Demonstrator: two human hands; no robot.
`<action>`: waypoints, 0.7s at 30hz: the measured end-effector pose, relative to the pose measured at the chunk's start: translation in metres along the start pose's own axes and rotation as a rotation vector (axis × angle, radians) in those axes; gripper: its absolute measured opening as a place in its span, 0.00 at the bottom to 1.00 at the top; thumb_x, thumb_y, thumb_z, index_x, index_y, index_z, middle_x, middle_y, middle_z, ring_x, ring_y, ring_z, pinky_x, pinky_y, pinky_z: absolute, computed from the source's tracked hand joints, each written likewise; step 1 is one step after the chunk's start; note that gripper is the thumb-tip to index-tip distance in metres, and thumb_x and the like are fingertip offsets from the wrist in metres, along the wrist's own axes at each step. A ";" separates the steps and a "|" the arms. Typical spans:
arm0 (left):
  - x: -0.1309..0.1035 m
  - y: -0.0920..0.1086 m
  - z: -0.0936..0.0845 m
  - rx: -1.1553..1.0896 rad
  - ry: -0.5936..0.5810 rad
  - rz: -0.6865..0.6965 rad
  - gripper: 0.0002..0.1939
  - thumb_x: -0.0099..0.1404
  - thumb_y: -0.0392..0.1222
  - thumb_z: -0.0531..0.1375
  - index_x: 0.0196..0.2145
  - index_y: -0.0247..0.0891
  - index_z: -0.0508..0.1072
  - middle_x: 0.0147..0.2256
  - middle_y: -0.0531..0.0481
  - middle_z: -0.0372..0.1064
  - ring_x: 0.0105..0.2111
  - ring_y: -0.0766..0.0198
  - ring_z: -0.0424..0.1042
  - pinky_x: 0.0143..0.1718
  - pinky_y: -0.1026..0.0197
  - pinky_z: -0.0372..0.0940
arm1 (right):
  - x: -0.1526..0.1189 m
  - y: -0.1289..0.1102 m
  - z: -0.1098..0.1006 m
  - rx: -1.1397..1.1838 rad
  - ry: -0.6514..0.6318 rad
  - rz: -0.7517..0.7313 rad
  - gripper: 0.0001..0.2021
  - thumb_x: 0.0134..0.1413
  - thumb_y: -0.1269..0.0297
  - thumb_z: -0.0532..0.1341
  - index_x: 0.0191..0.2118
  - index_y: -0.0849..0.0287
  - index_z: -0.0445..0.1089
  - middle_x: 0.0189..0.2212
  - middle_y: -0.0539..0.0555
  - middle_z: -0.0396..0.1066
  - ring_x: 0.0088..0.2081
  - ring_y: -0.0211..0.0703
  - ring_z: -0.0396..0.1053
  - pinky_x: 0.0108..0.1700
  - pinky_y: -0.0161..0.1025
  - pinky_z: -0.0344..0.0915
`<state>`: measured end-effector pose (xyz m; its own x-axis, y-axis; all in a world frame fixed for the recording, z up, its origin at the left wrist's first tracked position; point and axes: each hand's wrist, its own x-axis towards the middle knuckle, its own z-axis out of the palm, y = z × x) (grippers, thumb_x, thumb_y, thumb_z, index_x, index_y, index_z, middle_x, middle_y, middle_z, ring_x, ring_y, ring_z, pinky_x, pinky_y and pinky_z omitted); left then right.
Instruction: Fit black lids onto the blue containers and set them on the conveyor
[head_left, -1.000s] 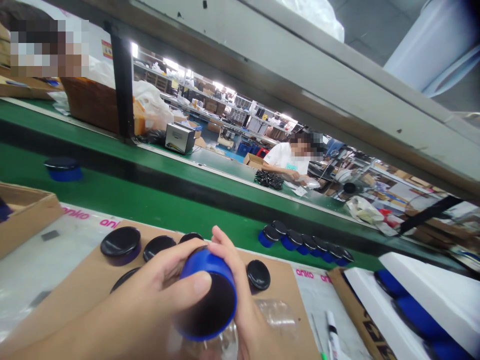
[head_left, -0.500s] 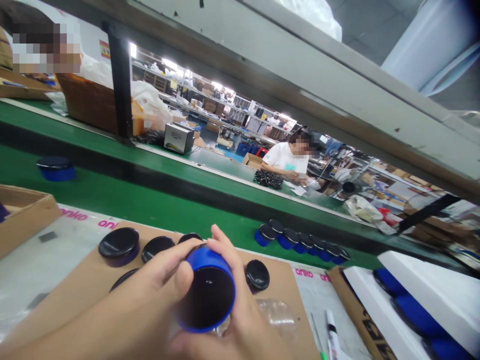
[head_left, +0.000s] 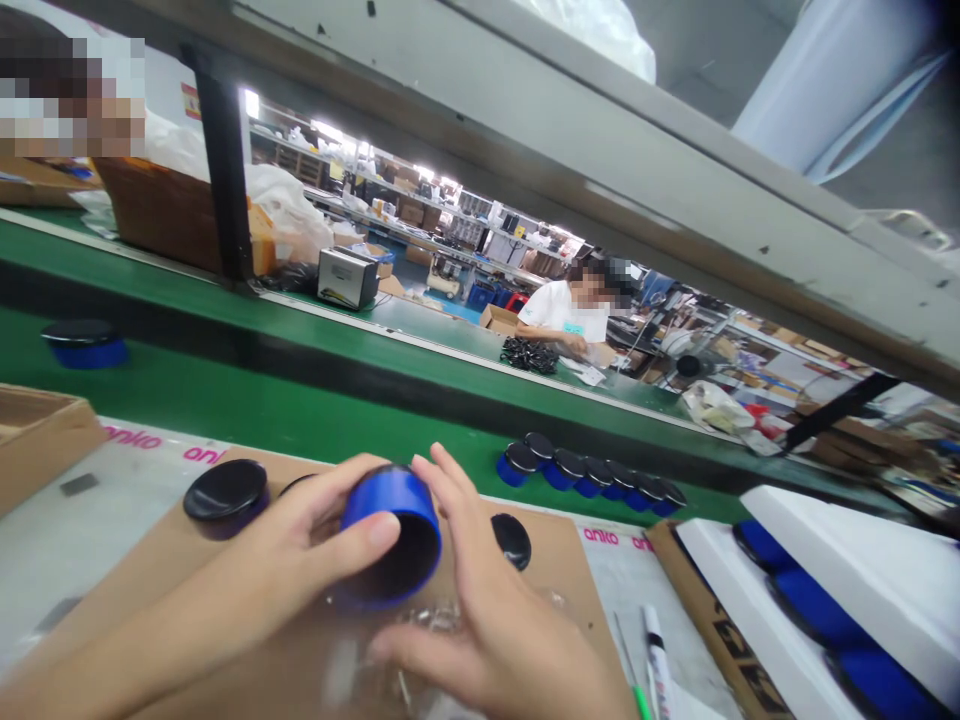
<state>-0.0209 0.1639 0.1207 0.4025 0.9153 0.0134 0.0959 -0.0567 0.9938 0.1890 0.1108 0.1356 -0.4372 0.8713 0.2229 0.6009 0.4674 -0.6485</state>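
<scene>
From the head camera: the left hand (head_left: 300, 545) is wrapped around a blue cup (head_left: 390, 535), thumb across the dark opening and fingers behind, tipping it on its side so the open mouth faces the viewer. The cup sits just above a cardboard sheet (head_left: 225, 640), low in the middle of the view. The right hand (head_left: 487, 620) is flat and open beside the cup, fingertips touching its blue wall, palm over a crumpled clear plastic bag (head_left: 420, 625) — holding nothing, just steadying, by the look of it. On the cardboard, one black-topped cup (head_left: 225, 495) stands clear to the left, one black lid (head_left: 512, 540) lies to the right, and a further dark edge peeks out behind the left hand; whether that is one or more I cannot tell. Out on the green belt (head_left: 300, 410) stands a tight row of about six capped blue cups (head_left: 592, 472), and one lone cup (head_left: 82, 343) far left. A white tray (head_left: 862, 570) at right shows three blue pieces. A pen (head_left: 656, 660) lies near the cardboard's right edge. Across the line, one other person (head_left: 566, 310) works at a bench.
</scene>
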 end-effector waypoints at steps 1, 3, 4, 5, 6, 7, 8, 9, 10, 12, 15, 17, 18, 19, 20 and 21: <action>0.005 0.000 -0.005 0.076 0.030 0.023 0.37 0.56 0.76 0.64 0.51 0.46 0.74 0.45 0.48 0.80 0.47 0.48 0.80 0.45 0.60 0.78 | 0.000 0.001 -0.010 -0.018 0.045 0.008 0.39 0.59 0.57 0.72 0.71 0.55 0.57 0.75 0.66 0.49 0.75 0.61 0.49 0.68 0.59 0.64; 0.017 0.000 -0.018 0.214 0.158 0.048 0.39 0.54 0.75 0.65 0.54 0.46 0.70 0.49 0.48 0.76 0.48 0.45 0.78 0.47 0.55 0.76 | 0.000 0.005 -0.027 -0.030 0.236 -0.002 0.12 0.69 0.56 0.63 0.53 0.53 0.74 0.58 0.58 0.75 0.60 0.50 0.73 0.58 0.46 0.73; 0.025 0.000 -0.025 0.308 0.233 0.067 0.41 0.52 0.75 0.65 0.54 0.46 0.69 0.51 0.47 0.74 0.50 0.42 0.76 0.50 0.51 0.75 | 0.000 0.008 -0.034 -0.037 0.336 0.010 0.11 0.73 0.56 0.57 0.43 0.53 0.74 0.43 0.53 0.79 0.46 0.43 0.78 0.48 0.39 0.75; 0.035 -0.001 -0.032 0.410 0.304 0.087 0.43 0.50 0.75 0.65 0.54 0.45 0.70 0.51 0.46 0.72 0.50 0.39 0.74 0.53 0.45 0.72 | 0.002 0.012 -0.040 -0.051 0.409 0.041 0.16 0.76 0.56 0.52 0.38 0.54 0.71 0.30 0.49 0.75 0.34 0.39 0.76 0.38 0.36 0.72; 0.046 -0.002 -0.038 0.511 0.355 0.112 0.42 0.51 0.75 0.64 0.54 0.44 0.71 0.52 0.46 0.71 0.54 0.36 0.70 0.59 0.40 0.66 | 0.003 0.016 -0.043 -0.075 0.448 0.084 0.17 0.77 0.57 0.48 0.38 0.54 0.69 0.24 0.46 0.69 0.27 0.38 0.70 0.32 0.35 0.67; 0.059 -0.004 -0.044 0.597 0.387 0.131 0.41 0.52 0.74 0.64 0.53 0.42 0.72 0.52 0.46 0.69 0.55 0.34 0.68 0.62 0.38 0.62 | 0.006 0.019 -0.044 -0.109 0.456 0.126 0.17 0.77 0.59 0.45 0.44 0.55 0.69 0.23 0.46 0.67 0.25 0.40 0.68 0.30 0.37 0.65; 0.072 -0.007 -0.049 0.668 0.393 0.128 0.37 0.57 0.71 0.63 0.53 0.40 0.72 0.51 0.45 0.69 0.56 0.36 0.68 0.63 0.37 0.60 | 0.008 0.023 -0.044 -0.145 0.443 0.158 0.17 0.76 0.62 0.43 0.52 0.58 0.68 0.27 0.49 0.70 0.28 0.42 0.70 0.33 0.39 0.67; 0.086 -0.010 -0.053 0.724 0.381 0.108 0.33 0.60 0.67 0.64 0.52 0.39 0.73 0.50 0.45 0.70 0.55 0.39 0.69 0.62 0.38 0.61 | 0.009 0.025 -0.043 -0.182 0.405 0.180 0.19 0.74 0.67 0.43 0.61 0.60 0.64 0.36 0.55 0.75 0.35 0.45 0.74 0.39 0.42 0.71; 0.101 -0.013 -0.056 0.767 0.358 0.069 0.28 0.62 0.60 0.67 0.51 0.38 0.74 0.49 0.44 0.72 0.53 0.44 0.71 0.61 0.39 0.64 | 0.010 0.028 -0.041 -0.216 0.341 0.196 0.24 0.72 0.71 0.44 0.68 0.61 0.57 0.48 0.62 0.75 0.46 0.49 0.76 0.47 0.47 0.73; 0.129 -0.021 -0.057 0.824 0.298 -0.012 0.21 0.67 0.54 0.68 0.50 0.37 0.74 0.48 0.44 0.75 0.50 0.51 0.74 0.57 0.43 0.68 | 0.009 0.030 -0.039 -0.276 0.157 0.248 0.31 0.66 0.74 0.52 0.74 0.61 0.52 0.67 0.68 0.64 0.65 0.58 0.67 0.61 0.58 0.68; 0.162 -0.033 -0.055 0.886 0.213 -0.140 0.20 0.73 0.56 0.62 0.45 0.34 0.76 0.42 0.47 0.76 0.43 0.54 0.78 0.49 0.48 0.74 | 0.001 0.031 -0.043 -0.315 -0.090 0.401 0.28 0.62 0.65 0.64 0.66 0.65 0.68 0.63 0.72 0.69 0.62 0.70 0.71 0.56 0.62 0.73; 0.177 -0.040 -0.054 0.942 0.177 -0.200 0.21 0.74 0.57 0.59 0.41 0.33 0.77 0.39 0.49 0.77 0.41 0.55 0.78 0.47 0.50 0.75 | -0.005 0.030 -0.049 -0.326 -0.136 0.480 0.26 0.64 0.60 0.64 0.65 0.65 0.70 0.59 0.71 0.75 0.57 0.68 0.76 0.53 0.59 0.76; 0.183 -0.043 -0.055 0.979 0.171 -0.217 0.21 0.75 0.57 0.59 0.41 0.33 0.77 0.40 0.48 0.77 0.43 0.54 0.78 0.48 0.49 0.75 | -0.006 0.029 -0.053 -0.334 -0.129 0.498 0.27 0.67 0.59 0.62 0.67 0.65 0.67 0.60 0.70 0.74 0.59 0.65 0.75 0.55 0.58 0.75; 0.187 -0.045 -0.057 1.021 0.175 -0.227 0.20 0.75 0.55 0.60 0.43 0.33 0.76 0.42 0.47 0.77 0.45 0.54 0.78 0.50 0.47 0.74 | -0.007 0.028 -0.056 -0.344 -0.112 0.507 0.28 0.70 0.59 0.60 0.70 0.65 0.63 0.62 0.70 0.71 0.63 0.63 0.71 0.58 0.57 0.72; 0.191 -0.047 -0.059 1.064 0.183 -0.235 0.18 0.75 0.54 0.60 0.44 0.33 0.76 0.45 0.45 0.77 0.47 0.53 0.77 0.52 0.46 0.73 | -0.008 0.028 -0.059 -0.358 -0.092 0.513 0.29 0.72 0.60 0.58 0.72 0.66 0.59 0.64 0.71 0.69 0.66 0.61 0.68 0.61 0.56 0.70; 0.192 -0.049 -0.061 1.108 0.196 -0.243 0.17 0.74 0.53 0.61 0.47 0.34 0.76 0.48 0.44 0.76 0.50 0.52 0.77 0.54 0.44 0.72 | -0.007 0.027 -0.061 -0.372 -0.081 0.519 0.28 0.73 0.60 0.58 0.71 0.66 0.59 0.64 0.71 0.69 0.66 0.59 0.68 0.61 0.56 0.69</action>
<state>-0.0040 0.3669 0.0814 0.1249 0.9908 -0.0517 0.9381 -0.1010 0.3313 0.2489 0.1258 0.1609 -0.0678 0.9908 -0.1171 0.9335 0.0215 -0.3580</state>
